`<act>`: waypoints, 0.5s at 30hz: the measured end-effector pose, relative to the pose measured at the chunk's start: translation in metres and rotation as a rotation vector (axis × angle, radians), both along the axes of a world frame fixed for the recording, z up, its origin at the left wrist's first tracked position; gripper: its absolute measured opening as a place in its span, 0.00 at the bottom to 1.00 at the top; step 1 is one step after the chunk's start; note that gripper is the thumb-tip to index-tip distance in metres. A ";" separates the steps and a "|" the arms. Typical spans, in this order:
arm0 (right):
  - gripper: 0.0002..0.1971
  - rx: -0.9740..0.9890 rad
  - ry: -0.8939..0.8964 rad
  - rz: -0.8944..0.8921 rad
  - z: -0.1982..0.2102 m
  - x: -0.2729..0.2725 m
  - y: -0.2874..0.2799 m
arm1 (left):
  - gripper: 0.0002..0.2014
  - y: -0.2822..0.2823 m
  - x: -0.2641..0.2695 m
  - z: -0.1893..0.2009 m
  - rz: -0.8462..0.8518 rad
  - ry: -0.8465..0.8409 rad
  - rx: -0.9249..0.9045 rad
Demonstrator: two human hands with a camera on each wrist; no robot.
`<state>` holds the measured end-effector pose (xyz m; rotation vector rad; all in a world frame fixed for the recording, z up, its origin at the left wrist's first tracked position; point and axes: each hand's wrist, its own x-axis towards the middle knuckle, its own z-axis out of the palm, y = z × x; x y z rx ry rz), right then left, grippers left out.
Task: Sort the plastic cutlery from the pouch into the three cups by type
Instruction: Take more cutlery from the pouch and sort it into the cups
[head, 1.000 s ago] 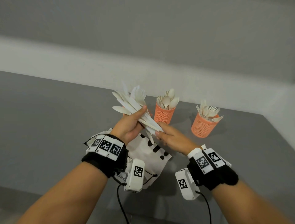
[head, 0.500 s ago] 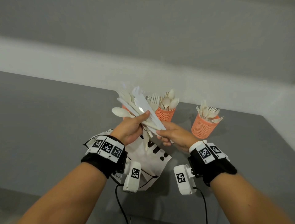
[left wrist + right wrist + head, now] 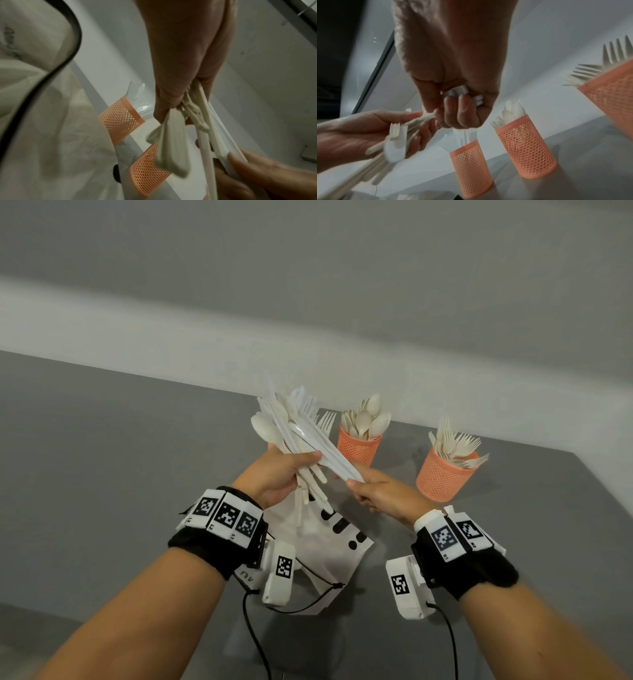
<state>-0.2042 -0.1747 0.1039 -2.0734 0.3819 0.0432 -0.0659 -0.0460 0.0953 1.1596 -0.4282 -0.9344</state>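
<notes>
My left hand (image 3: 301, 469) grips a mixed bundle of white plastic cutlery (image 3: 291, 429), its heads fanned up and away. My right hand (image 3: 356, 486) pinches the handle ends of a few knives (image 3: 329, 451) that lie across the bundle. In the right wrist view these knife ends (image 3: 459, 92) sit in my curled fingers. Three orange mesh cups stand behind: the knife cup (image 3: 471, 169), the spoon cup (image 3: 359, 445) and the fork cup (image 3: 445, 474). The bundle hides the knife cup in the head view. The white pouch (image 3: 329, 546) lies flat under my hands.
The grey table (image 3: 102, 457) runs to a pale wall at the back and has a corner edge at the right (image 3: 582, 467). Black cables (image 3: 253, 628) hang from both wrist cameras.
The bundle has swung more upright in my left hand and a fork head now shows on its right side. My right hand has shifted its hold on the knives and stays near the bundle.
</notes>
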 end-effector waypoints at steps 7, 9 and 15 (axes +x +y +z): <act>0.13 -0.167 -0.030 -0.020 -0.004 0.014 0.006 | 0.07 -0.006 -0.004 0.004 0.004 -0.125 0.097; 0.17 -0.164 -0.093 -0.103 -0.005 0.016 0.004 | 0.09 -0.007 0.000 0.004 0.024 -0.118 0.087; 0.07 -0.031 -0.297 -0.275 -0.013 0.013 0.005 | 0.07 -0.006 0.014 0.005 0.198 0.104 -0.077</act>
